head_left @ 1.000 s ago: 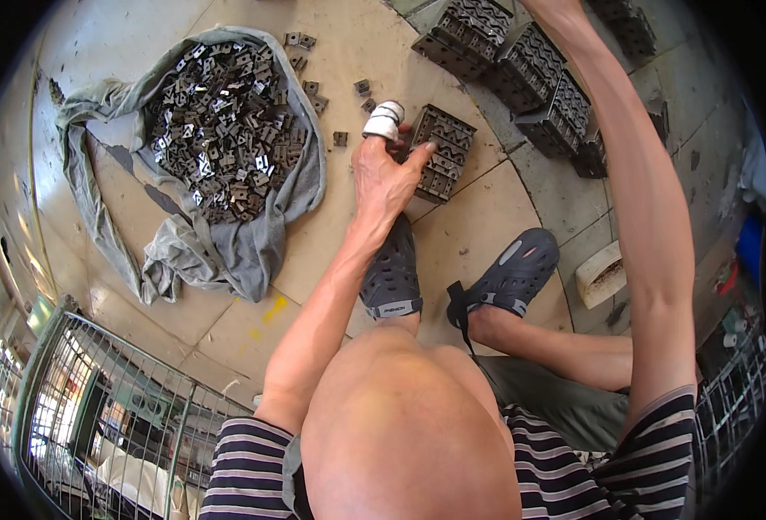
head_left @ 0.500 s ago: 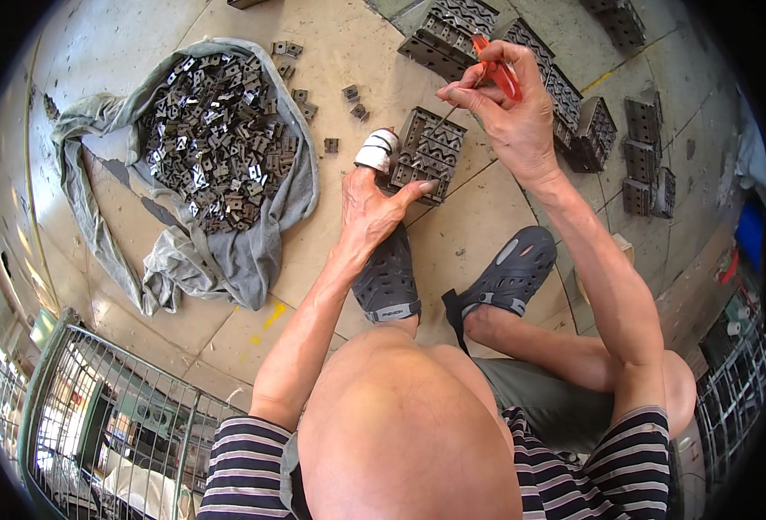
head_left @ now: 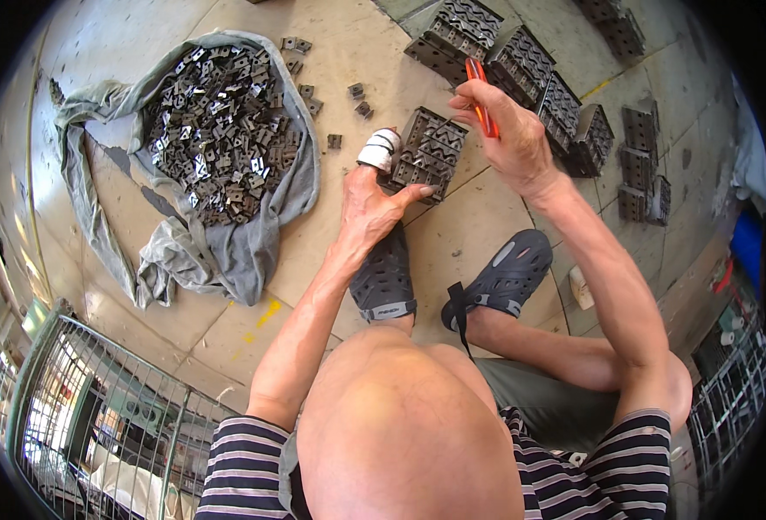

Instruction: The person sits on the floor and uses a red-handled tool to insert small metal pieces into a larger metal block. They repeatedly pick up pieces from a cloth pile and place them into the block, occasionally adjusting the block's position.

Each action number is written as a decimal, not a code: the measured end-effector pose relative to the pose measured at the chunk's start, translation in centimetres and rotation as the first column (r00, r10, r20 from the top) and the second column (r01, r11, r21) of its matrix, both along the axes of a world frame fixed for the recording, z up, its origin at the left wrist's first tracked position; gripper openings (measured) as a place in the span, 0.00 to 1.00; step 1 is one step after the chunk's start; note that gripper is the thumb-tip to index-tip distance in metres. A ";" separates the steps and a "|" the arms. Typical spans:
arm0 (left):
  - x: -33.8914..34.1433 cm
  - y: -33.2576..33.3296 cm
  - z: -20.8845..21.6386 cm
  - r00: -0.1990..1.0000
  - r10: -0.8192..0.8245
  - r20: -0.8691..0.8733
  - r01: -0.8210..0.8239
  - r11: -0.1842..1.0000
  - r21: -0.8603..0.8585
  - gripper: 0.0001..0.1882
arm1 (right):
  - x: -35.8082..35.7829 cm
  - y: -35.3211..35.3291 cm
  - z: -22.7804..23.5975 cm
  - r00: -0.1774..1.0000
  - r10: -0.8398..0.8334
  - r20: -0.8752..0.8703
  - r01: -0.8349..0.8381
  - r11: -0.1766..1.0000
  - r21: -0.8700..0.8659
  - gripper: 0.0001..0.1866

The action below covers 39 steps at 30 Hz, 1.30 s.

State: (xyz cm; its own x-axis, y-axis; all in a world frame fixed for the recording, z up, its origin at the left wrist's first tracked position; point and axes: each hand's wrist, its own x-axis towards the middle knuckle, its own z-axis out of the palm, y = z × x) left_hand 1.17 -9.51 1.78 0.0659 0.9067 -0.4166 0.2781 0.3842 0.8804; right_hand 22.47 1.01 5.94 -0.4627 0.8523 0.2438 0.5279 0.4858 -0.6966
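our left hand (head_left: pixel 370 204) bends thumb and fingers firmly round a dark metal block (head_left: pixel 433 146) at its left side and near edge, white wrapping (head_left: pixel 378 149) on one finger. our right hand (head_left: pixel 515 130), just right of the block, has its fingers closed on a red tool (head_left: pixel 485 113). left, a grey cloth (head_left: pixel 248 260) bears small metal pieces (head_left: pixel 218 130); more blocks (head_left: pixel 521 65) stand far right.
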 end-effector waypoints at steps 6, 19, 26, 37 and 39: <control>0.1 -0.6 -0.5 1.000 -0.012 0.009 0.011 0.993 0.118 0.48 | 0.6 2.4 6.5 0.687 0.183 0.704 -0.374 0.919 0.126 0.11; 0.4 -1.3 -1.4 0.999 0.032 -0.021 -0.029 0.991 0.129 0.50 | -2.9 5.9 5.6 0.287 0.574 0.767 -0.809 0.574 -0.127 0.06; 1.3 -1.4 -0.6 0.995 0.097 -0.018 -0.095 0.991 0.094 0.51 | -3.7 5.5 5.8 0.521 0.579 0.627 -0.504 0.802 -0.321 0.08; 1.3 -1.3 -0.2 0.993 0.111 -0.032 -0.104 0.983 0.154 0.52 | -4.6 4.1 5.8 0.582 0.419 0.697 -0.397 0.894 -0.207 0.06; 1.3 -1.3 0.0 0.997 0.081 -0.018 -0.079 0.992 0.101 0.53 | -4.2 5.2 6.4 0.521 0.517 0.679 -0.606 0.785 -0.133 0.05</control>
State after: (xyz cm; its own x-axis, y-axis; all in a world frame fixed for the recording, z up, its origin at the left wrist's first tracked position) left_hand 2.46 -10.79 1.76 -0.0167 0.9459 -0.3239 0.2692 0.3163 0.9097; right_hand 18.23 6.21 12.38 -0.9041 0.3459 -0.2510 0.3996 0.8924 -0.2095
